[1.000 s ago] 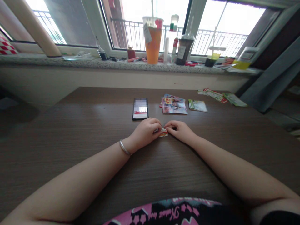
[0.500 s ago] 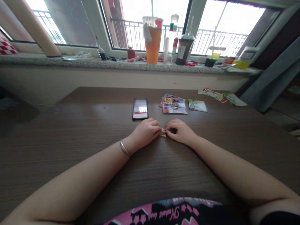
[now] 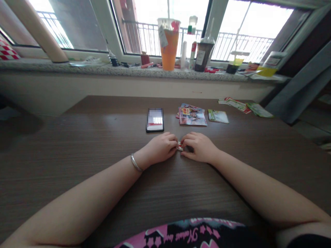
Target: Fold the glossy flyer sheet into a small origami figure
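Observation:
A small folded piece of printed paper (image 3: pixel 180 146), white with red, lies low over the table between my two hands. My left hand (image 3: pixel 163 146), a silver bangle on its wrist, is closed with its fingertips on the paper's left end. From the other side, my right hand (image 3: pixel 198 146) has its curled fingers and thumb around the right end; its thumb lies a little lower, towards me. Much of the paper is hidden by the fingertips.
A phone (image 3: pixel 155 120) lies beyond my left hand. Past my right hand are colourful printed booklets (image 3: pixel 192 115), a stack of cards (image 3: pixel 218 116) and loose printed strips (image 3: pixel 238 105). An orange drink cup (image 3: pixel 169 48) and other drinks stand on the windowsill (image 3: pixel 134 72).
The paper looks smaller between the fingertips, with more red showing. My right hand has shifted slightly left, and its thumb has dropped lower, away from the index finger. My left hand has barely moved.

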The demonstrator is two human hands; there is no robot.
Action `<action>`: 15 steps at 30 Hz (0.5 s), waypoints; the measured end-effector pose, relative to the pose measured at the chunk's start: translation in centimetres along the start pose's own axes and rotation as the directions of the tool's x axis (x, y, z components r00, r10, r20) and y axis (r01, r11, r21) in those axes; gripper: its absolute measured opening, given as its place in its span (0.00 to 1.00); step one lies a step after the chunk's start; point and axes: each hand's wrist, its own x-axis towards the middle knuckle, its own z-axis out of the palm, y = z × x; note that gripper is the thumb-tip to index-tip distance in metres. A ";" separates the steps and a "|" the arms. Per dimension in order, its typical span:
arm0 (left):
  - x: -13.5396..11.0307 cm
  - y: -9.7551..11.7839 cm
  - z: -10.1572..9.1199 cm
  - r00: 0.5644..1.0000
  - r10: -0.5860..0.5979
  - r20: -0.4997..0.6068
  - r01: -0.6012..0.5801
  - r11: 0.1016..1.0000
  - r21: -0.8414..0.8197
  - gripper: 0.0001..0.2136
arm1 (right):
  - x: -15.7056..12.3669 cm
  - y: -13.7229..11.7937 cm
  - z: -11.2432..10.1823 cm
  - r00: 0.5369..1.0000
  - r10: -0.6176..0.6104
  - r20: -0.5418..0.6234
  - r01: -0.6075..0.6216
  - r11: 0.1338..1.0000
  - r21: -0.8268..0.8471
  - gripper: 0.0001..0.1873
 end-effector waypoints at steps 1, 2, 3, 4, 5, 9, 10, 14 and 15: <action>0.0 0.0 0.0 1.000 -0.006 0.001 0.006 1.000 -0.005 0.07 | 0.0 -0.1 0.0 1.000 0.003 0.004 -0.003 1.000 -0.021 0.09; 0.0 0.0 0.1 1.000 -0.009 0.003 0.009 1.000 -0.008 0.07 | 0.0 -0.2 0.0 1.000 0.010 0.007 -0.010 0.999 -0.042 0.09; 0.0 0.0 0.1 1.000 -0.010 0.006 0.010 1.000 -0.009 0.07 | 0.0 -0.2 0.1 1.000 0.020 0.007 -0.020 0.998 -0.065 0.09; 0.0 -0.1 0.1 1.000 -0.010 0.008 0.011 1.000 -0.011 0.07 | 0.1 -0.3 0.2 0.999 0.032 0.007 -0.031 0.995 -0.090 0.09; 0.0 -0.1 0.1 1.000 -0.014 0.008 0.014 1.000 -0.014 0.06 | 0.1 -0.3 0.3 0.999 0.043 0.006 -0.042 0.992 -0.115 0.08; -0.1 -0.2 0.4 0.998 -0.055 0.003 0.055 0.998 -0.043 0.06 | 0.1 -0.4 0.6 0.997 0.071 -0.011 -0.072 0.981 -0.181 0.07; -0.1 -0.3 0.5 0.997 -0.072 -0.004 0.072 0.996 -0.056 0.06 | 0.1 -0.3 0.6 0.996 0.081 -0.023 -0.084 0.980 -0.182 0.07; -0.2 -0.8 0.9 0.988 -0.145 -0.052 0.138 0.983 -0.118 0.06 | 0.0 0.0 0.8 0.985 0.153 -0.084 -0.160 0.983 -0.085 0.04; -0.2 -0.9 0.9 0.984 -0.165 -0.069 0.155 0.979 -0.135 0.05 | -0.1 0.1 0.9 0.980 0.176 -0.094 -0.180 0.983 -0.033 0.04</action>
